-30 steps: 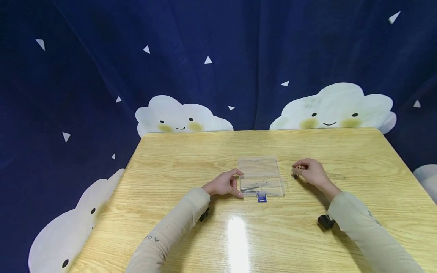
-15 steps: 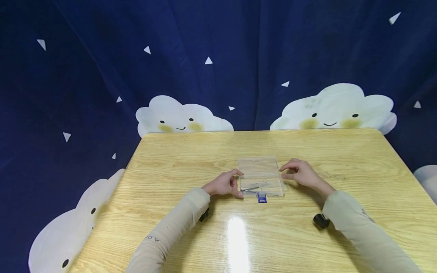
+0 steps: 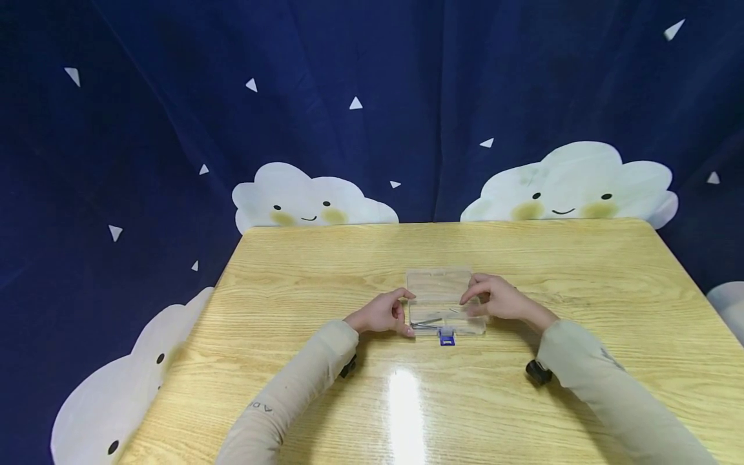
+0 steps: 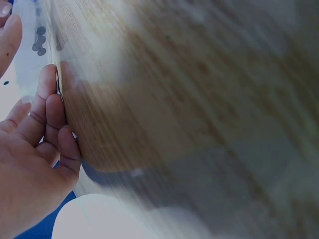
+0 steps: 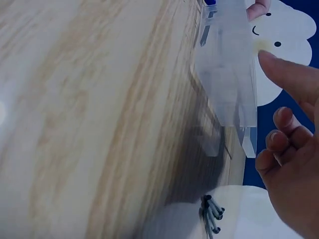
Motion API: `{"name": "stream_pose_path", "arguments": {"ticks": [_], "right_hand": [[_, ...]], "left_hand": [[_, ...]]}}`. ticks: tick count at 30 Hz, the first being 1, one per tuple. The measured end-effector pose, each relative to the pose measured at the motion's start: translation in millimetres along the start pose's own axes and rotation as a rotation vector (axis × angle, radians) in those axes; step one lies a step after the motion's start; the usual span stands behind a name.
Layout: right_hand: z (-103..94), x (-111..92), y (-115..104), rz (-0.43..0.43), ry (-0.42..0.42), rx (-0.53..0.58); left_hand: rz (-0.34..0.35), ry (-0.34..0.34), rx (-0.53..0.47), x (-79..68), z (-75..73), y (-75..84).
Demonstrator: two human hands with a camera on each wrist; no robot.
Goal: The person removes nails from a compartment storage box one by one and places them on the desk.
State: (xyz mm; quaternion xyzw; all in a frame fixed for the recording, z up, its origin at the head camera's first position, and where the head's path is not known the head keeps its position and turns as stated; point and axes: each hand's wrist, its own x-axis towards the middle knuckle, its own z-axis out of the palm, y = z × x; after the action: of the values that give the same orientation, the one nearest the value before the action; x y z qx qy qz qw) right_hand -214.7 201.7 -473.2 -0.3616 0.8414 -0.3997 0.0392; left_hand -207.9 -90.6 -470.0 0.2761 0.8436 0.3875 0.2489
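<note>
A clear plastic box [image 3: 442, 284] with a blue latch [image 3: 447, 337] lies with its lid folded back on the table. Several long metal screws [image 3: 426, 323] lie at its front left; round screw heads [image 4: 40, 40] show through the plastic in the left wrist view. My left hand [image 3: 383, 312] holds the box's left end, thumb at the front corner and index finger farther back. Over the box's right end hovers my right hand [image 3: 500, 298], thumb and forefinger apart, nothing visible between them. Several bolts [image 5: 212, 214] stand clustered on the table in the right wrist view; in the head view they cannot be seen.
The wooden table [image 3: 302, 271] ends at the back against a navy curtain [image 3: 349, 51] printed with smiling clouds. A light glare [image 3: 403, 407] lies on the tabletop in front. Black wrist cameras [image 3: 538, 372] hang beneath the sleeves.
My right hand has left the bolt cluster on the right and moved left to above the box. The left hand keeps its hold on the box, which stays in place.
</note>
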Motion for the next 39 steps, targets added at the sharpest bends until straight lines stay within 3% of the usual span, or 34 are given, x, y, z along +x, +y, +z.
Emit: {"name": "stream_pose_path", "arguments": {"ticks": [4, 18, 24, 29, 39], "right_hand": [[0.5, 5, -2, -0.059, -0.052, -0.021], [7.6, 18, -4, -0.119, -0.231, -0.027], [10.3, 19, -3, -0.174, -0.223, -0.094], [11.6, 19, -5, -0.155, -0.245, -0.137], [12.0, 19, -7, -0.119, -0.278, -0.15]], "left_hand": [[-0.004, -0.001, -0.004, -0.4, 0.0, 0.0], [-0.016, -0.002, -0.014, 0.4, -0.5, 0.1], [-0.011, 0.011, -0.014, -6.7, -2.2, 17.0], [-0.006, 0.007, -0.04, -13.0, -5.7, 29.3], [-0.02, 0.01, -0.011, 0.7, -0.1, 1.1]]}}
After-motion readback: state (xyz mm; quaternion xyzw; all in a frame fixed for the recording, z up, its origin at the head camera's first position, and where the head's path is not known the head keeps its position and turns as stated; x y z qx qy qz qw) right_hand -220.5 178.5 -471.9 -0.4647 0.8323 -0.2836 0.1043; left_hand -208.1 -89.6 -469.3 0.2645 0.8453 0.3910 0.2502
